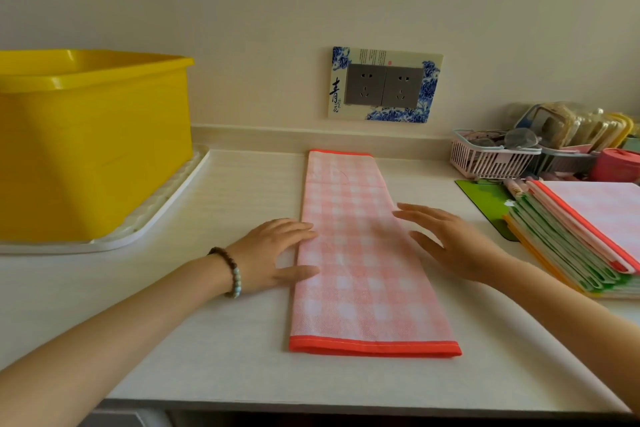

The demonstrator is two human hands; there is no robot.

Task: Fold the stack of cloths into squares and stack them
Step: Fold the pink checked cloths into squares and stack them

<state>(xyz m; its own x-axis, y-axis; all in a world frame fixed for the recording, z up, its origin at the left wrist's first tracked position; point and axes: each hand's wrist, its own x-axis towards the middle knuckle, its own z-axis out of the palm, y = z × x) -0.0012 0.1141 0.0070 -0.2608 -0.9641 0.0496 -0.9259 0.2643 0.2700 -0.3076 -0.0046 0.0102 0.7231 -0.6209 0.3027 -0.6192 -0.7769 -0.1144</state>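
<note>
head view: the pink checked cloth lies as a long folded strip from the counter's near edge toward its back edge. your left hand and right hand lie flat, fingers straight, at its long sides. the cloth stack sits at the right edge.

White counter bears pink cloth, cloth stack, tray, basket, green mat

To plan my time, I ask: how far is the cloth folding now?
Done: the pink checked cloth is folded into a long strip. In hand: left hand and right hand are open at its long edges. Left: folding it to a square, then the stack on the right.
</note>
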